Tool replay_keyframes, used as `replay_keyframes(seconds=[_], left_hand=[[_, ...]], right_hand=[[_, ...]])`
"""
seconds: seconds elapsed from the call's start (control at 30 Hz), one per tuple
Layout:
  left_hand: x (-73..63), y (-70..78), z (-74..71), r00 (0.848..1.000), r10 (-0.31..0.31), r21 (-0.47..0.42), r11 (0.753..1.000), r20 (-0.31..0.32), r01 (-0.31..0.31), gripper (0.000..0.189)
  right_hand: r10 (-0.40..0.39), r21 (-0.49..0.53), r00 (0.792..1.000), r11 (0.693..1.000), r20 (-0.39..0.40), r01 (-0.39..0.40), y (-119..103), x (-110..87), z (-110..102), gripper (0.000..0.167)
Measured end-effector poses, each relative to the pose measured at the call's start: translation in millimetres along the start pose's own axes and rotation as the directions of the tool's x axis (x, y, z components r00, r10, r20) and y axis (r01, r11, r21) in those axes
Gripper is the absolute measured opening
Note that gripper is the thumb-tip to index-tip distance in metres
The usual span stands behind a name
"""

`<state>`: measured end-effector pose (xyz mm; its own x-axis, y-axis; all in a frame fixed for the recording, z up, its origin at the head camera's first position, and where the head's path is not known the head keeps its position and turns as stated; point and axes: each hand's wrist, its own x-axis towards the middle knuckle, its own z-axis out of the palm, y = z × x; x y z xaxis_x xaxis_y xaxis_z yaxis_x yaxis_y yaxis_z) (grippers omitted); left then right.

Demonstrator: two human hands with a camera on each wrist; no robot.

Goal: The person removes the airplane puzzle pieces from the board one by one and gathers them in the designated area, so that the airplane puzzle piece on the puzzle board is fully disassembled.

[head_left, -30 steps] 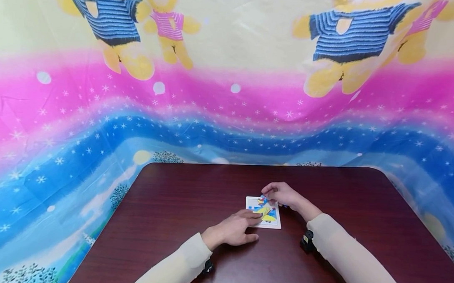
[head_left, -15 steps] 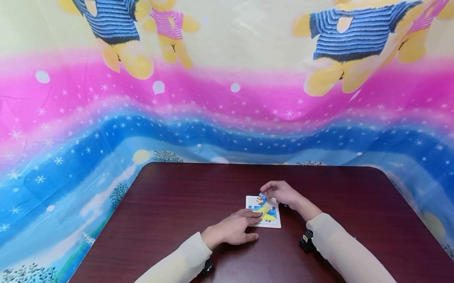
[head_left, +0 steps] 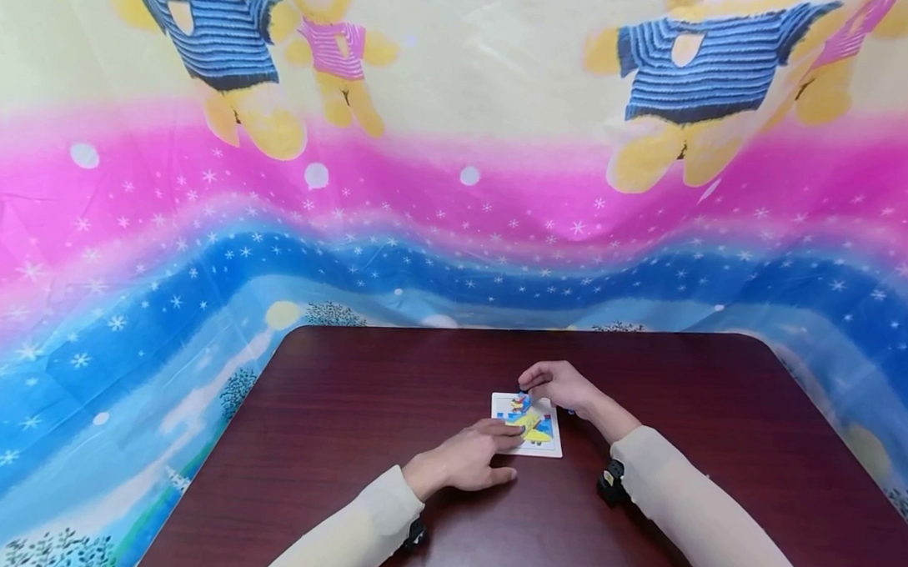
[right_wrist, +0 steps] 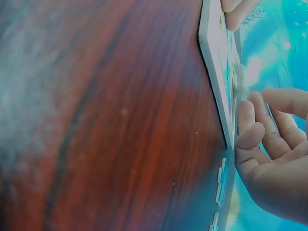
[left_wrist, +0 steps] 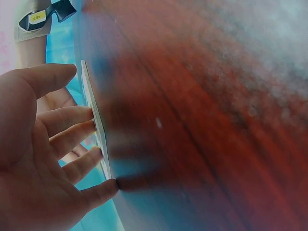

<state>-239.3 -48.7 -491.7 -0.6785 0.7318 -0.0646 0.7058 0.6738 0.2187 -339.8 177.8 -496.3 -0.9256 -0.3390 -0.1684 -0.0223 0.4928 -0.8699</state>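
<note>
A small white-framed jigsaw puzzle board [head_left: 549,450] with a yellow airplane picture lies on the table. My left hand [head_left: 469,457] rests its spread, fairly straight fingers on the board's left part; in the left wrist view their fingertips [left_wrist: 89,126] touch its edge. Over the board's far edge, my right hand [head_left: 565,386] has its fingers curled at a blue, red and yellow puzzle piece [head_left: 523,400]. That piece sits at the top of the picture, partly covered by the fingertips. The right wrist view shows the right hand [right_wrist: 274,144] beside the board [right_wrist: 214,57], thumb and fingers bent.
Loose puzzle pieces [right_wrist: 221,183] lie on the table just right of the board, mostly hidden by the right hand in the head view. The dark red table [head_left: 391,365] reaches back to a printed cloth [head_left: 456,225] with bears.
The right fingertips have shifted slightly to the left and away. The puzzle piece under them, tilted up before, now appears lower against the board. The left hand has stayed still.
</note>
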Motion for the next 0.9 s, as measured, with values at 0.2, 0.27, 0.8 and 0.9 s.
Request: replay_keyframes(seconds=[0.2, 0.27, 0.8, 0.9], left_hand=[[0.2, -0.4, 0.4, 1.0, -0.001, -0.005, 1.0, 0.003, 0.001, 0.057], [0.2, -0.4, 0.4, 1.0, -0.003, -0.007, 1.0, 0.003, 0.003, 0.056], [-0.4, -1.6, 1.1, 1.0, 0.007, -0.019, 1.0, -0.005, -0.007, 0.056], [-0.6, -1.6, 1.0, 1.0, 0.006, -0.017, 1.0, -0.01, -0.006, 0.056]], right_hand=[[-0.006, 0.007, 1.0, 1.0, -0.017, 0.006, -3.4, -2.0, 3.4, 0.023], [-0.002, 0.005, 1.0, 1.0, -0.023, 0.003, -3.5, -2.2, 4.6, 0.022], [-0.004, -0.075, 1.0, 0.997, -0.023, 0.002, -0.7, -1.1, 9.1, 0.021], [-0.008, -0.13, 0.999, 0.992, -0.033, 0.004, -0.2, -1.0, 9.9, 0.023]])
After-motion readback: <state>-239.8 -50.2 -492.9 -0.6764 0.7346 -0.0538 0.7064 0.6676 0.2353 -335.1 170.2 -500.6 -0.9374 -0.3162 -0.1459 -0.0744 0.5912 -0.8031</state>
